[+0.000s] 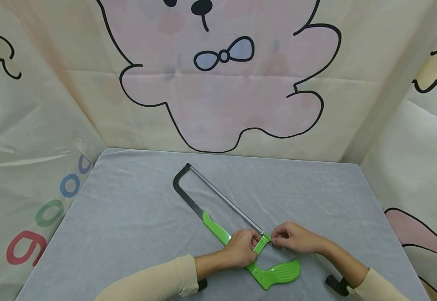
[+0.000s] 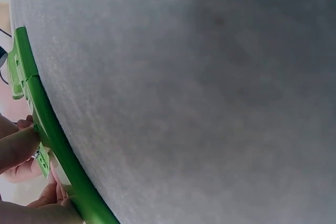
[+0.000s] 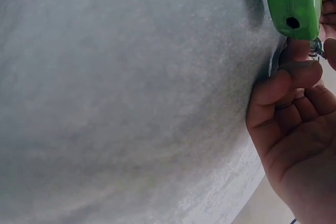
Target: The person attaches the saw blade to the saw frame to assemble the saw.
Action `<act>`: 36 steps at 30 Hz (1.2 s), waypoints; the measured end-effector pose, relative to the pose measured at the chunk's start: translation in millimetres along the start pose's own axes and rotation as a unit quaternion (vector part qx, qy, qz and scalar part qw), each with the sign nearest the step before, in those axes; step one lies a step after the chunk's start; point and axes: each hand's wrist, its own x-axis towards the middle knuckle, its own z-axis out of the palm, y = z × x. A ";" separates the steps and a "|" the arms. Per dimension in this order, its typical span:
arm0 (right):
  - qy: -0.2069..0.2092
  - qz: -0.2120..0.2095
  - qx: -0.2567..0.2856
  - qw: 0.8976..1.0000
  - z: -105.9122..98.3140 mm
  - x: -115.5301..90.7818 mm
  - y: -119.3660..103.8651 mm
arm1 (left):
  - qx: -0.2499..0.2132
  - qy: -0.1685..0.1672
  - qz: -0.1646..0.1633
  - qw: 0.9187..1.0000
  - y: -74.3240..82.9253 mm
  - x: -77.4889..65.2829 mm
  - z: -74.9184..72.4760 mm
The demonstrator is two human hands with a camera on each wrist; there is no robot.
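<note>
A hacksaw with a green handle (image 1: 278, 272) and a dark curved front frame (image 1: 182, 190) lies aslant on the grey cloth. A silvery straight bar (image 1: 226, 200) runs from its front tip to the green rear post. My left hand (image 1: 241, 249) grips the green frame beside this post. At the post's outer side, my right hand (image 1: 297, 237) pinches a small metal fastener (image 3: 316, 48), mostly hidden by the fingers. In the left wrist view the green frame (image 2: 58, 135) runs along the left edge, with fingers beside it.
Grey cloth (image 1: 128, 200) covers the table under the saw. Printed fabric walls (image 1: 72, 96) stand at the back and both sides. Dark wrist-camera parts (image 1: 337, 286) show near the right sleeve.
</note>
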 end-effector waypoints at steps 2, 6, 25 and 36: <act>-0.003 0.004 0.005 1.000 -0.9 -0.1 0.2 | 0.004 0.002 0.001 1.000 0.2 0.1 0.2; -0.005 0.004 0.012 1.000 -1.9 -0.4 0.3 | 0.006 0.008 0.007 1.000 1.7 -0.5 -0.3; 0.040 0.001 -0.065 0.997 -0.8 -1.6 2.8 | -0.005 0.003 0.006 1.000 1.5 -1.1 -1.1; 0.050 0.004 -0.094 0.994 1.3 -3.1 -6.0 | -0.011 -0.008 -0.004 1.000 1.2 -1.2 -0.9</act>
